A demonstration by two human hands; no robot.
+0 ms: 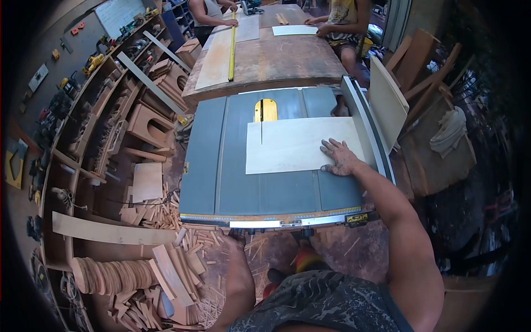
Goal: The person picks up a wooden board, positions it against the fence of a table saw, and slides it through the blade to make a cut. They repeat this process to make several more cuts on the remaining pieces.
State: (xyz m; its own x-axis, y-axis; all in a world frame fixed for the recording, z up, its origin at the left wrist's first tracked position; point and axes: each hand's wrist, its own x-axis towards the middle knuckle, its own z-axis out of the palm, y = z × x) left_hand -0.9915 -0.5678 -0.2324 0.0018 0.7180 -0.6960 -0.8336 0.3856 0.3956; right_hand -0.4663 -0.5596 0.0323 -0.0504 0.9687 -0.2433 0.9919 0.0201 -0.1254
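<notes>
Pale panel (293, 146) lies flat on the saw table (238, 188), right of its middle, well in from the left edge and nearer the far edge than the front one. From the left: the left hand (235, 239) is low at the front edge, partly hidden by the rail (254, 224); whether it is closed on anything, I cannot tell. The panel's left end is a clean, square edge, good for a flat palm or a light pinch. Just inside it, a thin dark line runs in from the far edge, in line with the slot of the yellow insert (269, 110); fingers belong well away from there. It looks like thin board: light, fairly stiff, smooth enough to slide, its corners likely to chip. Its long axis runs left to right, roughly parallel to the front edge. The right hand (341, 159) presses flat near the front right corner, fingers spread, gripping nothing, beside the fence (369, 127).
</notes>
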